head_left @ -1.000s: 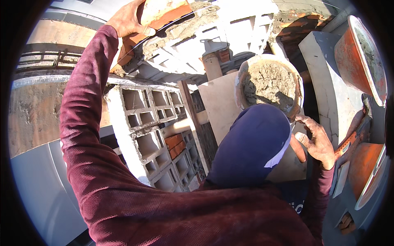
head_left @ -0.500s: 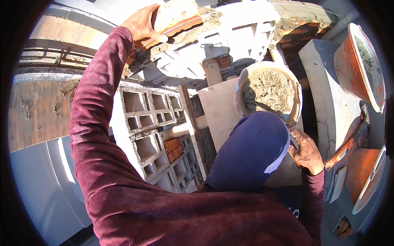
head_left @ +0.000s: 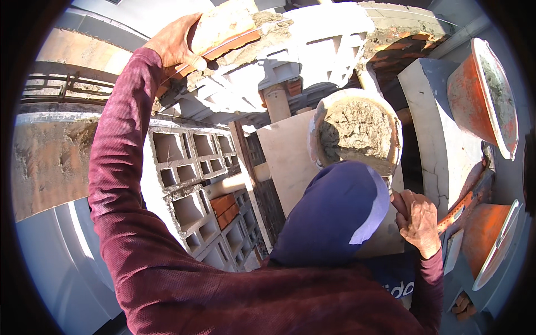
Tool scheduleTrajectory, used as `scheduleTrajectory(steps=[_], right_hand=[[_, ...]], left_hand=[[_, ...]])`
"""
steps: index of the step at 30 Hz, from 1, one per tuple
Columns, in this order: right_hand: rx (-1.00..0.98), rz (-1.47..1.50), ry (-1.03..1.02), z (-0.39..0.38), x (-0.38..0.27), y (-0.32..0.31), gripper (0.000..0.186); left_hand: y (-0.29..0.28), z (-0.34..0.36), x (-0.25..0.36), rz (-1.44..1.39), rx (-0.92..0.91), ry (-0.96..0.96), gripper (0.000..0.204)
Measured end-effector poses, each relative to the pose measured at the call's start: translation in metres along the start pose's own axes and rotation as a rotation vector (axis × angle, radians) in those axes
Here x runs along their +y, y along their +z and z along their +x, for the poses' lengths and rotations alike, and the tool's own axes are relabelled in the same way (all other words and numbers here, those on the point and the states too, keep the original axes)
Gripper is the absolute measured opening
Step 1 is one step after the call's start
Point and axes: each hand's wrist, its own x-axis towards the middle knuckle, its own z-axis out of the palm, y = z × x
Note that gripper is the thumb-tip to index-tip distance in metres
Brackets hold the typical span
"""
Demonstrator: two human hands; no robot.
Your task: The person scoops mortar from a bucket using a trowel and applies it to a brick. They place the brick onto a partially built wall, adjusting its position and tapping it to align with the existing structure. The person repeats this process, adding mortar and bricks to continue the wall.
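Note:
At the upper left, my left hand (head_left: pixel 177 43) grips the end of an orange brick (head_left: pixel 226 28), thumb along its front face. The brick lies on wet mortar (head_left: pixel 245 54) on top of a wall, beside a taut string. My right hand (head_left: pixel 417 220), to the right of my raised knee, is closed around the handle (head_left: pixel 398 204) of what looks like a trowel. Its blade is hidden behind the knee and the bucket rim. Just beyond the knee stands a round bucket (head_left: pixel 316 131) of grey mortar on a pale board (head_left: pixel 285 151).
Hollow blocks (head_left: pixel 190 162) with a few red bricks (head_left: pixel 225 210) are stacked below on the left. A wooden strip (head_left: pixel 245 162) runs beside the board. Two orange buckets (head_left: pixel 472 95) and an orange perforated strap (head_left: pixel 453 218) are at the right, near a white slab (head_left: pixel 427 111).
The view has shifted slightly, so the wall and bucket appear farther left. My right hand has closed around the handle and sits a little lower. My left hand stays on the brick.

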Motion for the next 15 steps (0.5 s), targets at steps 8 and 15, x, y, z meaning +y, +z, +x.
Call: scheduleTrajectory(steps=[8,15], right_hand=[[-0.077,-0.047,0.142,-0.033,0.018,0.024,0.037],[0.064,0.025,0.193,-0.052,0.012,0.023,0.041]], left_hand=[[-0.001,0.004,-0.008,0.013,-0.152,0.003,0.144],[-0.026,-0.028,-0.044,-0.147,0.011,-0.130,0.086]])
